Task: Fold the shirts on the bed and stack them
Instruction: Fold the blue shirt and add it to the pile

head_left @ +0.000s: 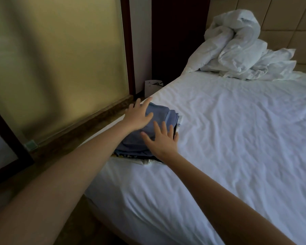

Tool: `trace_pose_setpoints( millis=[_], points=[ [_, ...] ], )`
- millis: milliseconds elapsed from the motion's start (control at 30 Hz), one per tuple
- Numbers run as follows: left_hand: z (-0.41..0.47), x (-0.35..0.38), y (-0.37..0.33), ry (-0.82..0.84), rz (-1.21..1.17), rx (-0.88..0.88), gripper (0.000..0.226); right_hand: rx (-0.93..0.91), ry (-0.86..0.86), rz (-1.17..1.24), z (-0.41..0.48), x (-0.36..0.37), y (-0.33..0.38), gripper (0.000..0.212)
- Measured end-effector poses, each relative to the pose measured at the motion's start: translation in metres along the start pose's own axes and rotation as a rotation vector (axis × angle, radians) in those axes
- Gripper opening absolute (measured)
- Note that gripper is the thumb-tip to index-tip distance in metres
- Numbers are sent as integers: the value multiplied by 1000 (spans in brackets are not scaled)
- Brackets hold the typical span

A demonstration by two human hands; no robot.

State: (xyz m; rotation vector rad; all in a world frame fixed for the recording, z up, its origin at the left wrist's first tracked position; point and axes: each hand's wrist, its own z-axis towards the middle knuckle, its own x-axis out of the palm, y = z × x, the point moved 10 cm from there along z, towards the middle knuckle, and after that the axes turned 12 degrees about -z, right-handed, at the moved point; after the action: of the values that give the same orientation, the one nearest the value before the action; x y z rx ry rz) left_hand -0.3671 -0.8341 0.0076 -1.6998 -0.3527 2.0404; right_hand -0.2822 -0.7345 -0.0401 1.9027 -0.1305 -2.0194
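Observation:
A stack of folded shirts sits at the left edge of the bed [237, 138], topped by a folded blue shirt [159, 114]. Darker and printed shirts [131, 154] show beneath it at the near side. My left hand [138, 117] lies flat on the far left part of the blue shirt with fingers spread. My right hand [161, 140] presses on the near right part of the stack, fingers straight and spread. Neither hand grips the cloth.
A crumpled white duvet [240, 50] is heaped at the head of the bed. A white paper bag [152, 87] stands on the floor beside the bed. A frosted glass wall [60, 59] runs close along the bed's left side.

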Motion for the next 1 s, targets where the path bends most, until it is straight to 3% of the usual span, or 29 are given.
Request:
trace_pose_setpoints(
  millis=[100, 300, 633, 867, 1000],
  points=[
    [24, 30, 7, 153, 41, -7, 54, -11, 60, -88, -14, 57, -11, 82],
    [66, 110, 50, 391, 130, -102, 58, -40, -23, -129, -9, 64, -13, 91],
    [72, 121, 59, 334, 171, -99, 60, -65, -14, -175, -6, 73, -15, 80],
    [62, 118, 56, 334, 193, -76, 57, -79, -31, -167, -7, 76, -13, 87],
    [1, 104, 55, 257, 101, 70, 62, -104, -64, -108, -9, 71, -11, 89]
  ],
)
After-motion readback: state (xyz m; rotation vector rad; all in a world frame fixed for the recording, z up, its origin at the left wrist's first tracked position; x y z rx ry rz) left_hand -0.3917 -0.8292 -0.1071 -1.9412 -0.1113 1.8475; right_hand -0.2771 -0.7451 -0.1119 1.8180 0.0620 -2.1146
